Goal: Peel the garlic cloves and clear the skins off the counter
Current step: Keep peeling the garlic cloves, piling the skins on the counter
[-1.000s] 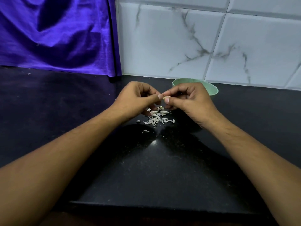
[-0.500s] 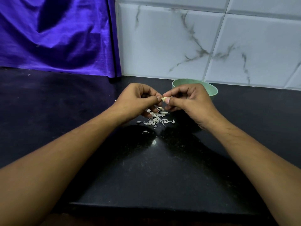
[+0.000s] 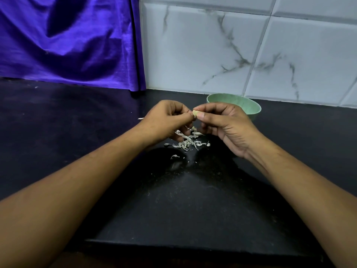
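A small pale garlic clove (image 3: 195, 113) is held above the black counter (image 3: 185, 200) between both hands. My right hand (image 3: 224, 124) pinches it between thumb and forefinger. My left hand (image 3: 166, 120) has its fingers curled, with thumb and fingertips pinching at the clove's left side. Below the hands lies a loose pile of white garlic skins (image 3: 188, 141). A stray skin piece (image 3: 174, 156) lies just in front of the pile. A green bowl (image 3: 249, 107) stands behind my right hand, its contents hidden.
Purple cloth (image 3: 67, 41) hangs over the wall at the back left. White marble-look tiles (image 3: 231, 49) form the back wall. One skin flake (image 3: 140, 118) lies left of my left hand. The counter's front edge (image 3: 193, 246) runs below my forearms.
Both hands have stayed over the skin pile, shifting slightly. The clove shows more clearly between the fingertips now, and my right hand has turned a little outward.
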A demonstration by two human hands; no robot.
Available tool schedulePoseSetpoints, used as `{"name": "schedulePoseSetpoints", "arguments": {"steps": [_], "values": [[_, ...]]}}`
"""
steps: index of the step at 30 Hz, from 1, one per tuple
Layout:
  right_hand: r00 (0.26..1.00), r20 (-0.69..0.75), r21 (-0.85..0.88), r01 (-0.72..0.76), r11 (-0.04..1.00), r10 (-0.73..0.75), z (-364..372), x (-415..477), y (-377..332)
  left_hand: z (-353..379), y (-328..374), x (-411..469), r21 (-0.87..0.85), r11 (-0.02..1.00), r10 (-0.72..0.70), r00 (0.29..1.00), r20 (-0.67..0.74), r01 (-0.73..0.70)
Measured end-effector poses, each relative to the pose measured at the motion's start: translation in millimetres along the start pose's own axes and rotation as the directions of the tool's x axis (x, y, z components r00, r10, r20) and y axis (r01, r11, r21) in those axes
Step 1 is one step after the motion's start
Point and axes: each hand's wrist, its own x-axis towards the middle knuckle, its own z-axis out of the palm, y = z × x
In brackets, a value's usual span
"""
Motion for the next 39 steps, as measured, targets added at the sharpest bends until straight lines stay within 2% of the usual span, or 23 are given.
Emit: {"name": "schedulePoseSetpoints", "arguments": {"steps": [5,8,18,25,28,32,39], "values": [[1.0,0.002,0.251,-0.014,0.968,0.014,1,2,-9,2,-5,-2,0.11,0.994,-0.03,0.999,0.042,0.026],[1.0,-0.022,0.294,-0.012,0.956,0.019,-3,3,-15,0,-4,-3,0.123,0.992,-0.012,1.0,0.025,0.009],[0.999,-0.052,0.164,0.014,0.986,-0.005,-4,2,-13,-7,0,0,0.176,0.981,0.087,0.995,-0.046,-0.077],[0.998,-0.052,0.099,0.025,0.995,-0.02,-6,1,-13,-8,-1,-1,0.192,0.975,0.119,0.992,-0.037,-0.11],[0.998,-0.043,0.057,0.039,0.998,-0.037,-6,1,-12,-8,2,-1,0.138,0.985,0.105,0.994,-0.036,-0.099],[0.997,-0.032,-0.032,0.071,0.997,-0.072,-6,1,-9,-6,8,-2,-0.035,0.995,0.094,0.995,-0.047,-0.095],[0.997,-0.024,-0.164,0.075,0.984,-0.08,-5,1,-3,-7,6,-2,-0.035,0.992,0.121,0.992,-0.046,-0.122]]}}
